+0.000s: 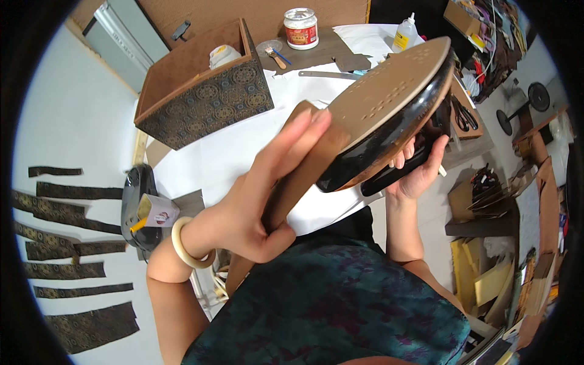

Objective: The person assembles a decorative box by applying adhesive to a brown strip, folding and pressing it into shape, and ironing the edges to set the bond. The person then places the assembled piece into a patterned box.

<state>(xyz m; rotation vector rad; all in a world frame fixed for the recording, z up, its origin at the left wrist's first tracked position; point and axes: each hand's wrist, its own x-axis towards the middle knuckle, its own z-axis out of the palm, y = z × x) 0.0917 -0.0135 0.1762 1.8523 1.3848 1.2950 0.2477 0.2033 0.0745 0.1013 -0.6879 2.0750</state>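
Observation:
In my right hand (421, 173) is a clothes iron (398, 149) with a black body, gripped by its handle. The iron is tilted, its brown, hole-dotted soleplate (389, 88) turned up and towards the left. My left hand (243, 194), with a pale bangle at the wrist, is closed on a flat brown strip (302, 185), thumb on the lower side and fingers over the top. The strip stands on edge close against the lower left of the soleplate; whether they touch I cannot tell. White paper (234, 143) lies on the table beneath.
A patterned, brown-lined box (207, 100) stands at the back left. Beyond the iron are a white jar (301, 30), a brush (277, 59), a metal ruler (325, 75) and a squeeze bottle (405, 33). Patterned cloth strips (70, 228) line the left; shelves with cardboard (529, 243) stand right.

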